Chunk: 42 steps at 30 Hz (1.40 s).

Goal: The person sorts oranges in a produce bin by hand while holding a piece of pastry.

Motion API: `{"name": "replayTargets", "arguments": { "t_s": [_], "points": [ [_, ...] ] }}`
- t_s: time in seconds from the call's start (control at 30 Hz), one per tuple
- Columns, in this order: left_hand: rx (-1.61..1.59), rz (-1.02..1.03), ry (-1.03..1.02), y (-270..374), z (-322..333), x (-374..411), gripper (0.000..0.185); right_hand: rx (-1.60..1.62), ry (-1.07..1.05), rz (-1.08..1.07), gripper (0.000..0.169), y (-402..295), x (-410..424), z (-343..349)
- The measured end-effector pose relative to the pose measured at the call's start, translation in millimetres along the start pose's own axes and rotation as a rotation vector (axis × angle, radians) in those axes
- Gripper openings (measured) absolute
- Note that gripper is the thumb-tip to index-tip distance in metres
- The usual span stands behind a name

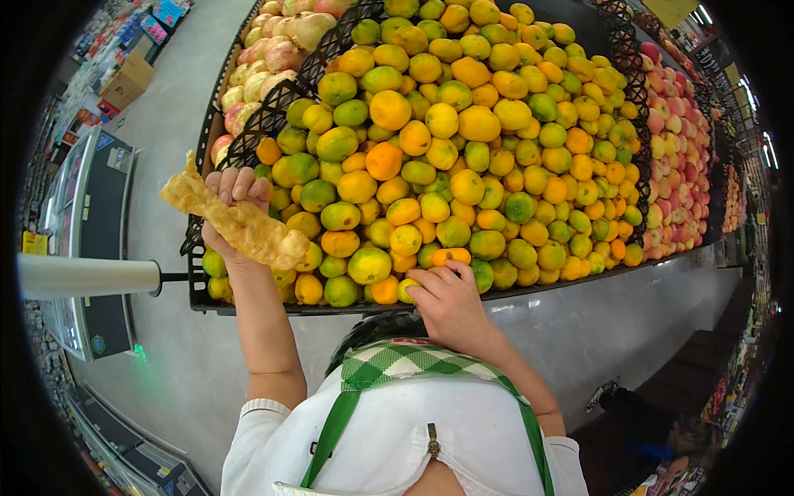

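My left hand (239,198) grips a long, twisted piece of golden fried dough (232,218) at the left end of a display of green and orange mandarins (389,110). At the near edge of the heap, my right hand (448,299) rests with its fingers on the fruit. Its fingertips touch a small yellow-green mandarin (406,290) and lie just below an orange one (451,256). Whether the right hand grips the yellow-green fruit cannot be told, since the palm side is hidden.
Black mesh dividers (636,105) separate the mandarins from apples (673,130) on the right and pomegranates (282,53) at the upper left. A pale cylindrical post (90,276) stands at the left, near a freezer cabinet (102,204). Another person (645,412) is at the lower right.
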<state>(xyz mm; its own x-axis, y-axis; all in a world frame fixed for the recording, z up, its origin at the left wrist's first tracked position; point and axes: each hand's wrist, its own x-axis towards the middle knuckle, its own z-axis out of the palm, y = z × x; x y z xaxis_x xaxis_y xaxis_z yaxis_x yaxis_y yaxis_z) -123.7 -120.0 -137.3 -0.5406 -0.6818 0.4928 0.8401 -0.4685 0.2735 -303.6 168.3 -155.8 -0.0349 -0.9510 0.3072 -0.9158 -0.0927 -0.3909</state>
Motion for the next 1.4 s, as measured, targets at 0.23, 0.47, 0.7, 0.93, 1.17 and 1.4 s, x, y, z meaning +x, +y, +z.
{"name": "replayTargets", "arguments": {
  "t_s": [0.23, 0.47, 0.7, 0.93, 1.17, 1.4],
  "points": [
    [-0.078, -0.041, -0.008, -7.1, -28.4, -9.6, 0.024, 0.088, -0.089, 0.080, 0.016, -4.5, -1.9, -12.2],
    [-0.131, -0.080, -0.022, 3.3, -24.5, -8.4, 0.018, 0.034, 0.247, 0.463, 0.025, 4.7, -0.7, -12.2],
    [-0.136, -0.084, -0.018, 7.5, -27.3, -11.5, 0.018, -0.140, 0.346, 0.461, 0.026, 9.0, -0.8, 13.0],
    [-0.153, -0.069, -0.050, 9.8, -27.7, -12.8, 0.017, -0.246, 0.301, 0.387, 0.028, 35.6, 26.7, -7.7],
    [-0.181, -0.045, -0.052, 10.1, -26.2, -13.5, 0.019, -0.170, 0.003, 0.494, 0.035, 47.6, 50.8, -11.3],
    [-0.160, -0.007, -0.005, 14.9, -24.0, -15.2, 0.019, -0.183, 0.099, 0.348, 0.028, 32.5, 47.0, -17.7]
  ]
}}
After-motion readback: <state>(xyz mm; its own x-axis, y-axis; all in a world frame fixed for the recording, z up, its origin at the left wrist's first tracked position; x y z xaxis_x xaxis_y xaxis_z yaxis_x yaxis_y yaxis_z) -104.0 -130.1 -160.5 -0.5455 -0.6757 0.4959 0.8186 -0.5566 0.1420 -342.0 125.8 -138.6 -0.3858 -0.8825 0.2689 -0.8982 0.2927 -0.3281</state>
